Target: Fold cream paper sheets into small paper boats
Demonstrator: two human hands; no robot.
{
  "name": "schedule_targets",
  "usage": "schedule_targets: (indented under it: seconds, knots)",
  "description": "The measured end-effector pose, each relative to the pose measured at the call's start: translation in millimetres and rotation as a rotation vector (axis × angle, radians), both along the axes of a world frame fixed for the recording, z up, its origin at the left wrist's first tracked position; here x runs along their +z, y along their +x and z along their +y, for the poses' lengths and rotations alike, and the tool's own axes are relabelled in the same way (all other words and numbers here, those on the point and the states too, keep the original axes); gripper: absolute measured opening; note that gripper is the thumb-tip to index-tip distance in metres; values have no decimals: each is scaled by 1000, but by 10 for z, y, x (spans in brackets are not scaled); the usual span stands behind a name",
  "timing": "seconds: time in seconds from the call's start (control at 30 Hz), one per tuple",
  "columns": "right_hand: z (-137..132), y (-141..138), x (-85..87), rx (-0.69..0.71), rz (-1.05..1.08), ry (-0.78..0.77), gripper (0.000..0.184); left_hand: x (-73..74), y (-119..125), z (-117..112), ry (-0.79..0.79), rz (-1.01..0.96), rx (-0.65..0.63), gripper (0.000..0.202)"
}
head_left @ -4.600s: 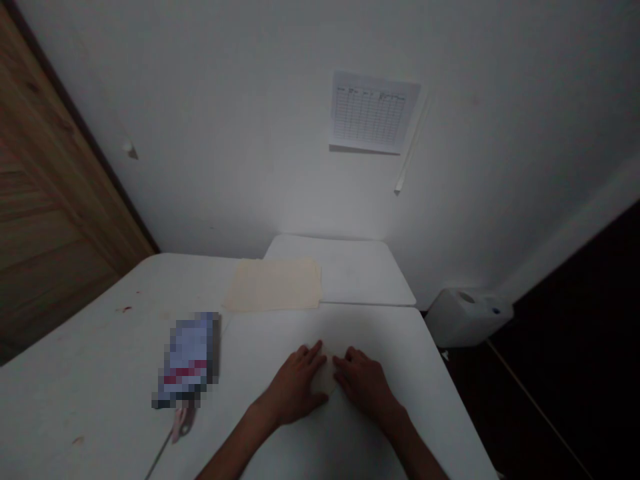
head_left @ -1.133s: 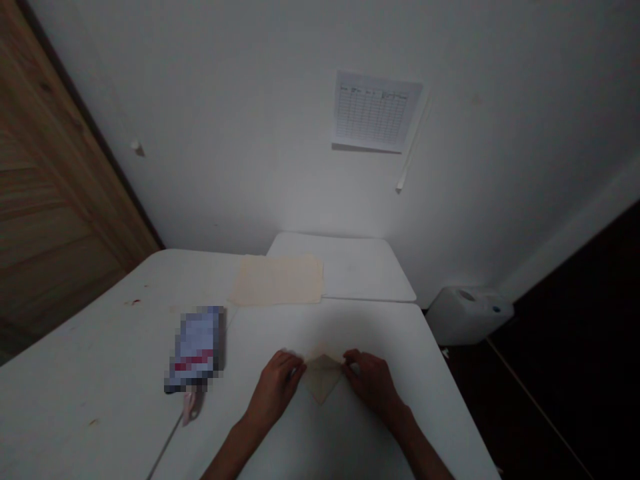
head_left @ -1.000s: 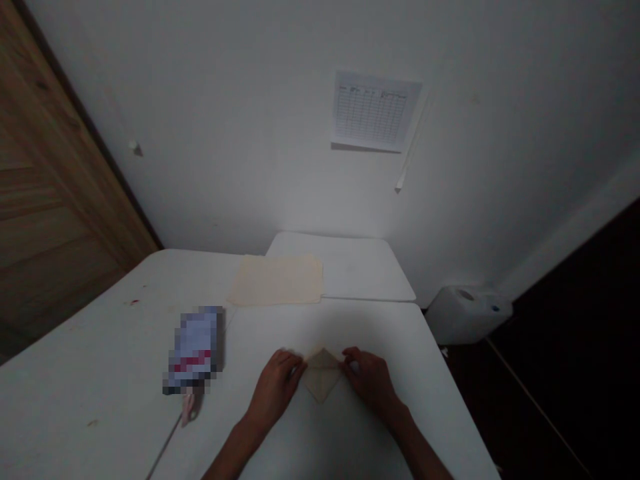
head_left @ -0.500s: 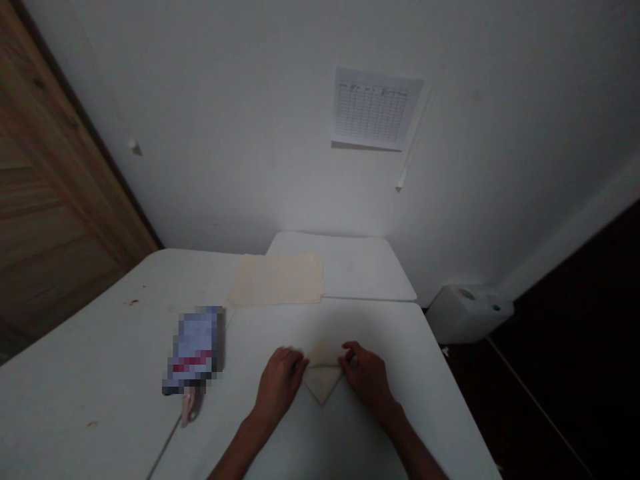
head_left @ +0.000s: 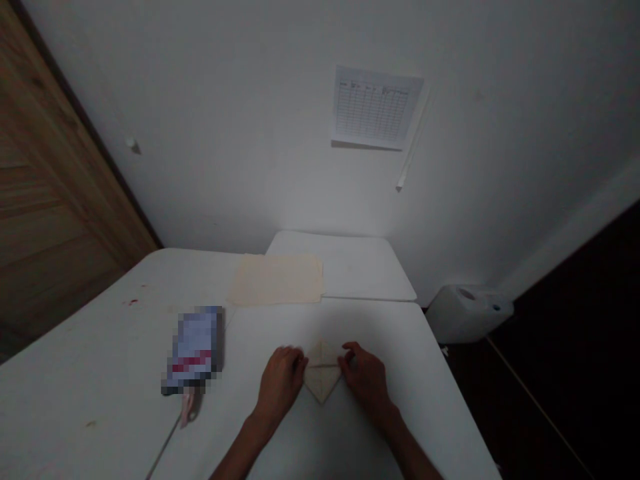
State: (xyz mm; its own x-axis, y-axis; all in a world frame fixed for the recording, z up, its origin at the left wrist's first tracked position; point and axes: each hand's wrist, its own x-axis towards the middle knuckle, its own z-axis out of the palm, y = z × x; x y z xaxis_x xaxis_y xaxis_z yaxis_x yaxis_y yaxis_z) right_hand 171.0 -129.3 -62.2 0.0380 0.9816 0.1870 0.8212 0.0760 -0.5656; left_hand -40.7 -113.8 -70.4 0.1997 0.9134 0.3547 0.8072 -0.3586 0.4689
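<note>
Between my hands a small piece of cream folded paper (head_left: pixel 323 383) lies on the white table, shaped like a diamond with a crosswise fold line through its middle. My left hand (head_left: pixel 283 375) pinches its left corner between thumb and fingers. At the opposite corner my right hand (head_left: pixel 367 375) pinches the paper too, its index finger curled above the thumb. The lower point of the diamond faces me, and its upper point faces the wall.
A stack of cream paper sheets (head_left: pixel 277 280) lies at the back of the table (head_left: pixel 115 347). To the left is a blurred-out item (head_left: pixel 195 347) with a pinkish handle (head_left: pixel 188 407). A white container (head_left: pixel 470 313) stands on the floor at right. A printed sheet (head_left: pixel 377 107) hangs on the wall.
Both hands stay at the paper's side corners. The paper has shifted very slightly and its fold line looks a little flatter.
</note>
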Motion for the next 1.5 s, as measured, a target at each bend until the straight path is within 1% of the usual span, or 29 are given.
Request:
schedule_targets:
  seconds: [0.2,0.33,0.43,0.5,0.57,0.63,0.7,0.77,0.9,1.07,1.2,1.4,1.5]
  knots:
    - [2,-18,-1,-14,4,1,21,-17,18,9,21,-19,20,17]
    - [-1,-22,-27,-9,-14,13,20,-11,29,3,0,8,15,18]
    - [-2,-41,-73,10,-88,69,18,-12,29,-4,-1,25,12,18]
    - [-7,-69,-102,39,-184,133,17,-18,26,-7,8,24,15,17]
    - [-20,-108,-113,107,-292,197,18,-24,24,-9,13,26,18,16]
    - [-39,-150,-100,218,-373,245,19,-27,26,-8,12,30,22,17]
    - [-60,-186,-67,329,-407,266,19,-27,30,-4,11,28,25,17]
    - [-77,-205,-28,387,-406,258,22,-26,32,-1,14,18,24,18]
    - [-90,-202,16,400,-366,215,25,-44,7,-21,31,-34,18,16]
    - [-99,-186,5,412,-340,196,29,-82,-80,-92,73,-78,25,17]
    - [-105,-181,-2,411,-339,185,28,-92,-155,-123,94,-81,27,20]
    - [-115,-178,3,405,-331,184,28,-119,-248,-97,100,-122,35,23]
    - [-124,-185,15,401,-338,185,29,-99,-269,-130,95,-145,10,22]
